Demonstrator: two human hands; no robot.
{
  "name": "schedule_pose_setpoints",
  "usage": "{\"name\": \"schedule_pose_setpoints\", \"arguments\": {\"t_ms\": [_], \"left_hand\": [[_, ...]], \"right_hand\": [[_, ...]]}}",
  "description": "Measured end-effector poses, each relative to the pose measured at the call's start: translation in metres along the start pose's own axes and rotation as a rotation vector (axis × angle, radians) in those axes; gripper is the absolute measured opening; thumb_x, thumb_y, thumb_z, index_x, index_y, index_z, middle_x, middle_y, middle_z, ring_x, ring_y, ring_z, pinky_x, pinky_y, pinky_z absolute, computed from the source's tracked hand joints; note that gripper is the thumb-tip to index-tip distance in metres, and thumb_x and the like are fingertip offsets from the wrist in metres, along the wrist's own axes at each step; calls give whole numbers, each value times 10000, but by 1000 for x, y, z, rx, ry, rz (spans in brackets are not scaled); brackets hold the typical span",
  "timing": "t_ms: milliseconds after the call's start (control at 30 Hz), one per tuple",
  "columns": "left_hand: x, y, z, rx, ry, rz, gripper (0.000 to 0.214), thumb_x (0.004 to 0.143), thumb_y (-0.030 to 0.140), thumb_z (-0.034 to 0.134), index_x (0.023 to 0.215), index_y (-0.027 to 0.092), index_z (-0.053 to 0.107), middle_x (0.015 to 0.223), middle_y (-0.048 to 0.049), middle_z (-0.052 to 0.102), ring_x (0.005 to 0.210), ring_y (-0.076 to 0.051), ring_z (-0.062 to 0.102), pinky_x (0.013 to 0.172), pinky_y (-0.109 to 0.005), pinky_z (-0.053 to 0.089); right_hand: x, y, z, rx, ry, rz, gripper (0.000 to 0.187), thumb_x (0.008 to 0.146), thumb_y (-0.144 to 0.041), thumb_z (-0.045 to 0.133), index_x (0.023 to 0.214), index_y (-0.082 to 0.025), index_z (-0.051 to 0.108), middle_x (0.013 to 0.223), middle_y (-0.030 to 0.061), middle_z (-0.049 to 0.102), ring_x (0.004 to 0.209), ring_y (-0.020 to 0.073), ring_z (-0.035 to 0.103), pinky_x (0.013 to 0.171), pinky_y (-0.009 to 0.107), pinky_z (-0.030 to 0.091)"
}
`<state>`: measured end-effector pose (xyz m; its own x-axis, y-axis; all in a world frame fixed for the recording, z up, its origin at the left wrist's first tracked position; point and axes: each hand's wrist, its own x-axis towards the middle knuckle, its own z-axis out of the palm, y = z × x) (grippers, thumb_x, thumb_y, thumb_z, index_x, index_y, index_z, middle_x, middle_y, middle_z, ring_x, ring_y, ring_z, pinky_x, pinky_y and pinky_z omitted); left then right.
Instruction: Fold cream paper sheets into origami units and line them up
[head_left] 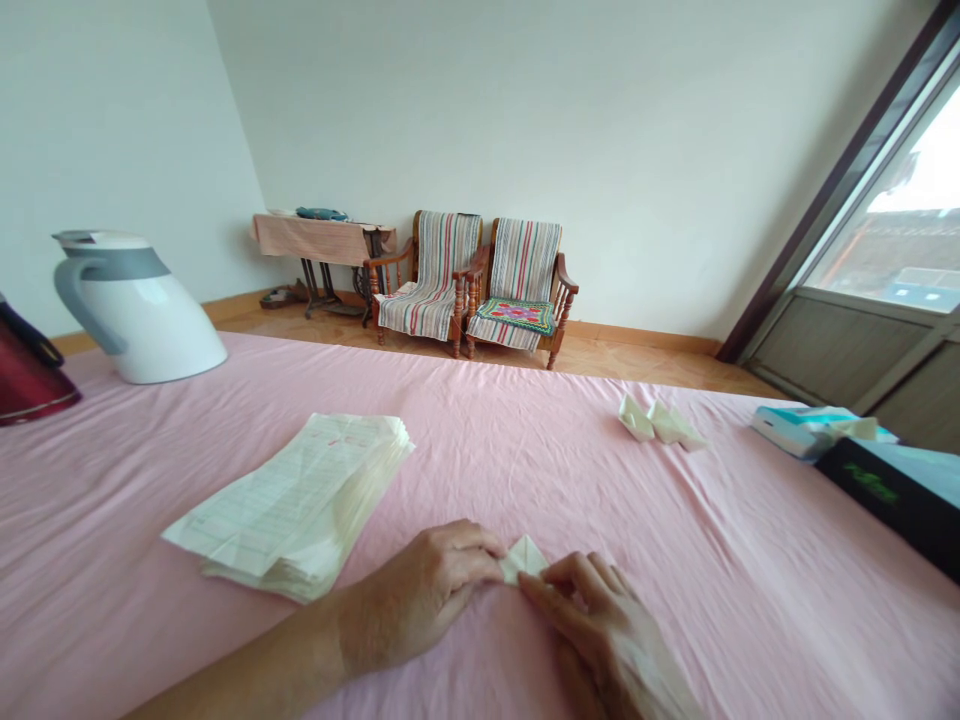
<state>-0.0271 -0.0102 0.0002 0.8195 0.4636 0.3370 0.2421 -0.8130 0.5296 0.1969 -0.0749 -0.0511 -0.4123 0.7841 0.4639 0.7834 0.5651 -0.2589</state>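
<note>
One small folded paper [525,556] sits between the left hand [435,590], which holds one edge, and the right hand [611,630], which holds the other, so uneven pushing could bend it crooked.

A creased pink cloth [517,450] carries a small folded paper [523,556] between the left hand [439,580] and the right hand [604,620]. Left of the left hand lie a paper stack [292,500] and, farther off, a white jug [169,320] and a red vessel [34,370]. Beyond the right hand sit folded paper shapes [664,424], with a tissue pack [791,430] and a black-sided box [877,490] farther right.
</note>
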Motion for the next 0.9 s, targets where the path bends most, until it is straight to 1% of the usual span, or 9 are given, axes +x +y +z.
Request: {"name": "schedule_pose_setpoints", "arguments": {"t_ms": [100, 167, 267, 367, 500, 667, 800, 900], "left_hand": [[-2, 2, -6, 122, -77, 64, 276, 977, 65, 430, 1128, 151, 644, 1094, -87, 666, 991, -187, 589, 893, -306, 483], [-2, 2, -8, 204, -102, 111, 269, 984, 72, 422, 1125, 133, 642, 1089, -96, 669, 990, -199, 578, 899, -331, 479], [-3, -1, -7, 265, -86, 155, 257, 993, 90, 412, 1052, 120, 660, 1059, -97, 679, 974, -197, 580, 889, -336, 484], [-4, -4, -3, 278, -66, 166, 246, 973, 64, 428, 1012, 117, 665, 1040, -91, 687, 968, -189, 595, 889, -322, 482], [-5, -6, 0, 242, -55, 132, 240, 943, 33, 440, 988, 114, 661, 1014, -84, 688, 943, -185, 601, 873, -314, 485], [-4, -7, 0, 163, -14, 85, 262, 954, 45, 422, 868, 133, 652, 903, -64, 676, 882, -170, 595, 835, -285, 479], [-3, -7, 0, 113, 44, 49, 279, 940, 24, 406, 803, 134, 623, 823, -55, 642, 857, -168, 586, 787, -262, 472], [-3, -8, 1, 85, 98, 11, 293, 926, 17, 380, 772, 148, 592, 822, -52, 641, 829, -165, 576, 764, -263, 468]], "right_hand": [[0, 0, 4, -94, 43, -18, 454, 803, -129, 488, 1214, -306, 565, 857, 38, 574, 728, 204, 509, 646, 328, 379], [0, 1, 6, -142, 59, -36, 434, 792, -141, 515, 1189, -307, 572, 853, 32, 568, 716, 197, 499, 635, 316, 357], [0, 1, 7, -213, 54, -66, 491, 781, -148, 525, 1243, -313, 541, 886, 37, 574, 727, 201, 500, 638, 322, 337], [2, -1, 6, -274, 46, -73, 553, 770, -155, 525, 1294, -331, 505, 911, 42, 584, 733, 211, 498, 642, 336, 326], [9, -8, 1, -349, 15, -103, 553, 774, -180, 548, 1302, -339, 496, 930, 52, 598, 729, 228, 500, 628, 351, 317], [21, -22, -9, -468, -81, -91, 562, 799, -120, 547, 1313, -336, 479, 911, 45, 613, 730, 224, 506, 616, 350, 322], [24, -27, -10, -491, -85, -69, 552, 793, -127, 572, 1293, -348, 497, 921, 41, 622, 739, 228, 524, 613, 349, 329], [19, -22, -6, -422, -45, -86, 611, 794, -102, 530, 1336, -373, 460, 936, 36, 622, 738, 226, 541, 616, 341, 352]]}}
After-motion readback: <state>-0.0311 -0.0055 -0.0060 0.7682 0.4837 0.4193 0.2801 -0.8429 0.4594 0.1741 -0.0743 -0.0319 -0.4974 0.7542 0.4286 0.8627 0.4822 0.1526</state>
